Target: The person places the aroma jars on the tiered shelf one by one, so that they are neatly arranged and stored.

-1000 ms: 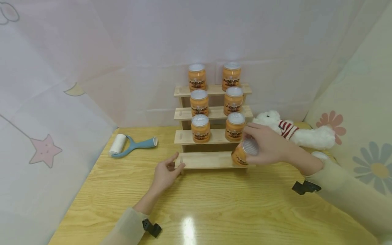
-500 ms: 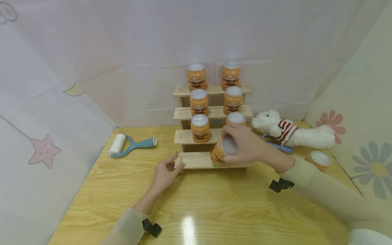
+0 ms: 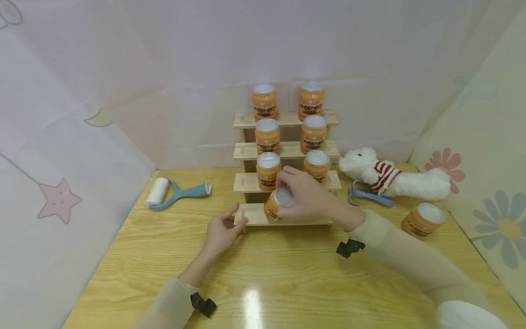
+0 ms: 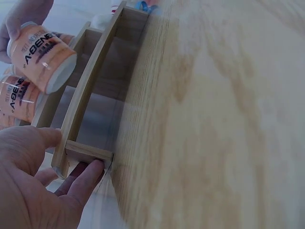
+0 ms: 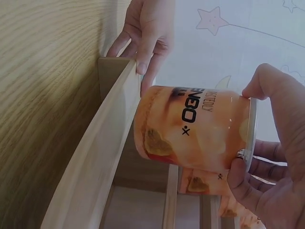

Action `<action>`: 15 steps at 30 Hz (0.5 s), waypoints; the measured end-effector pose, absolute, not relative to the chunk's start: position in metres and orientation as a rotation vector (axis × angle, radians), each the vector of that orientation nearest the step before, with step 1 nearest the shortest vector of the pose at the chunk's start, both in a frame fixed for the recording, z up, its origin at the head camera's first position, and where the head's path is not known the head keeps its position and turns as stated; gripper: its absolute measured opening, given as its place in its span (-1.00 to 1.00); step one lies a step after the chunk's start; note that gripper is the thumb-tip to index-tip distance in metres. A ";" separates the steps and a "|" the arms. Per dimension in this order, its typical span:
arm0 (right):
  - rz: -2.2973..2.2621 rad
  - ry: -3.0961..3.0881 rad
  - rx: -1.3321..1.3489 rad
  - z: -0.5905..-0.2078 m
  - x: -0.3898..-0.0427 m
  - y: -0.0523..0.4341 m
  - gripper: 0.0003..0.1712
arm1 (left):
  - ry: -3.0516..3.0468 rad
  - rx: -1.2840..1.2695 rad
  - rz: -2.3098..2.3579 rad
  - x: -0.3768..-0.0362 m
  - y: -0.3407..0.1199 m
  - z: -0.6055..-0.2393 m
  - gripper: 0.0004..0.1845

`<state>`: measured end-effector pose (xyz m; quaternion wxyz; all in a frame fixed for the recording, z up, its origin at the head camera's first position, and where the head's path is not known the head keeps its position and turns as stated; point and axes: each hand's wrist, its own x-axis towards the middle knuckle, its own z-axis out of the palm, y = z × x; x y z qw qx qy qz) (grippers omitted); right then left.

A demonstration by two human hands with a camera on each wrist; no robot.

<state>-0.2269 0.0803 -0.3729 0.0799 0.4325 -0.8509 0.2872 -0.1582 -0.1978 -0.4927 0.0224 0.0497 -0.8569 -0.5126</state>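
Observation:
A stepped wooden display rack (image 3: 252, 214) stands at the middle of the table. Orange cans with silver lids, such as the one at the top left (image 3: 264, 104), stand in pairs on its upper three shelves. My right hand (image 3: 305, 195) grips another orange can (image 5: 195, 126) by its lid rim, thumb on one side and fingers on the other. That can leans in the grip, close over the left part of the lowest shelf. My left hand (image 3: 219, 234) holds the left end of this shelf, thumb at the top and fingers (image 4: 86, 183) at the end piece below.
A blue-handled lint roller (image 3: 176, 196) lies at the left. To the right are a white plush toy (image 3: 423, 183) in a striped shirt, a blue plastic item (image 3: 371, 197) and one more orange can (image 3: 421, 221). A cloth backdrop (image 3: 197, 91) hangs behind.
My right hand has carried the tilted can leftward along the lowest shelf, from its right end to its left part. The left hand has stayed on the shelf's end.

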 end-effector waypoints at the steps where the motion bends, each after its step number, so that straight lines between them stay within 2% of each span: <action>1: 0.842 -2.557 1.290 -0.373 -0.227 0.078 -0.62 | -2.654 0.152 -1.590 -0.158 -0.198 -0.492 -0.33; 15: 0.598 -2.579 1.273 -0.380 -0.221 0.054 -0.57 | -2.649 0.122 -1.597 -0.158 -0.199 -0.494 -0.33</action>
